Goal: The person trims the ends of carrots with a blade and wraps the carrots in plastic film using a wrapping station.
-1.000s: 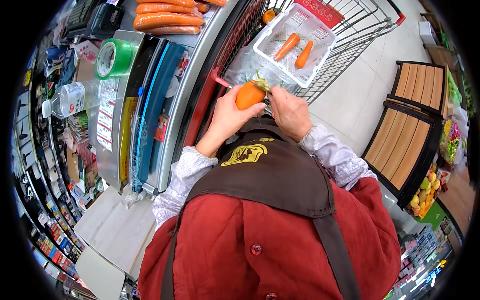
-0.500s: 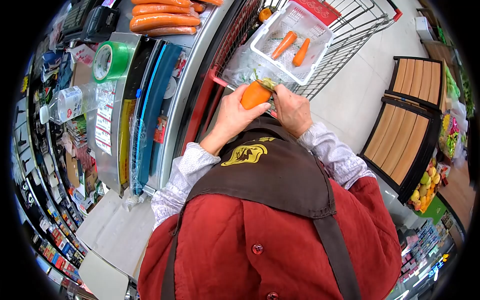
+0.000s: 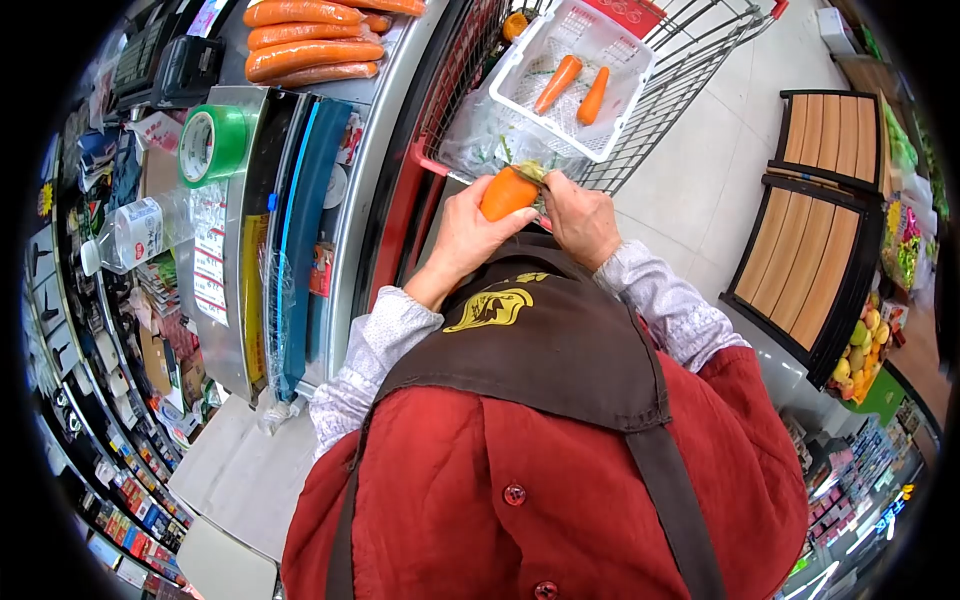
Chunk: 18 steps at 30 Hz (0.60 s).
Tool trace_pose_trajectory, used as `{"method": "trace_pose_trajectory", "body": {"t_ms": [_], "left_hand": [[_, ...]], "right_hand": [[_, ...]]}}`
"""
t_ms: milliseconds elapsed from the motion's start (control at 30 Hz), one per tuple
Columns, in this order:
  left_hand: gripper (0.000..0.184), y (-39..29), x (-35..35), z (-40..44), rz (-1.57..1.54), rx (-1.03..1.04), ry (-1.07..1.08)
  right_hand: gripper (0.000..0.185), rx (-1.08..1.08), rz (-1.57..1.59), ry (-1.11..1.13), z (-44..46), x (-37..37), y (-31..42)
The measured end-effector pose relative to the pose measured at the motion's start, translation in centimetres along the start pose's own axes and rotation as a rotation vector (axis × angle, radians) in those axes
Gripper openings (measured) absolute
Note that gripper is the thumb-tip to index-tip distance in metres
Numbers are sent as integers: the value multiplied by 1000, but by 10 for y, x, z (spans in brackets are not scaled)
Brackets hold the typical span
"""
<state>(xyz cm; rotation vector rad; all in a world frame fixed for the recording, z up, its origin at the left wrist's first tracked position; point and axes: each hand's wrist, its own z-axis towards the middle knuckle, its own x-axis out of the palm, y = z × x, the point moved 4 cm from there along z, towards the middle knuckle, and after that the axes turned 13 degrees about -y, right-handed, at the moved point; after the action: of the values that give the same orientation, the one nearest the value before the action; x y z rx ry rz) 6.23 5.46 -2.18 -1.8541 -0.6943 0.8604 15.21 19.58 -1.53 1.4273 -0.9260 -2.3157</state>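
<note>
An orange carrot (image 3: 508, 194) is gripped in my left hand (image 3: 465, 228), its greenish top end pointing up and right. My right hand (image 3: 582, 220) is closed at that top end, pinching a small thin dark tool, perhaps a blade, that lies against the carrot; most of it is hidden by the fingers. Just beyond my hands, a white plastic basket (image 3: 508, 88) sits in a wire shopping cart (image 3: 672, 98) and holds two carrots (image 3: 558, 84). Clear plastic bags (image 3: 470, 135) lie beside the basket.
Wrapped carrots (image 3: 315, 55) lie on the metal counter (image 3: 385, 125) at upper left. Near them are a green tape roll (image 3: 214, 143), a plastic bottle (image 3: 135, 233) and blue folders (image 3: 305, 240). Slatted wooden stands (image 3: 802, 262) and fruit (image 3: 862, 350) are on the right.
The carrot has tilted slightly in my left hand, and my right hand stays at its top end. The view has shifted a little, with the cart and basket now further left and up.
</note>
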Motion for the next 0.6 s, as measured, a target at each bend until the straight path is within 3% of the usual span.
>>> {"method": "trace_pose_trajectory", "body": {"t_ms": [67,267,300,467,533,600], "left_hand": [[43,-15,-2,-2,-123,169,-88],[44,-58,-20,8,-25,243,-85],[51,-55,-23,9,-16,326,-102],[60,-46,-35,3,-101,408,-136],[61,-47,-41,-2,-85,441,-173],[62,-47,-48,-10,-158,454,-206]], "right_hand": [[8,154,-186,135,-13,11,-28],[16,393,-166,112,-34,4,-62],[19,455,-133,142,-33,5,-66],[22,453,-17,324,-31,-5,-72],[25,174,-167,428,-24,-14,-55],[29,189,-272,569,-17,-20,-43]]}}
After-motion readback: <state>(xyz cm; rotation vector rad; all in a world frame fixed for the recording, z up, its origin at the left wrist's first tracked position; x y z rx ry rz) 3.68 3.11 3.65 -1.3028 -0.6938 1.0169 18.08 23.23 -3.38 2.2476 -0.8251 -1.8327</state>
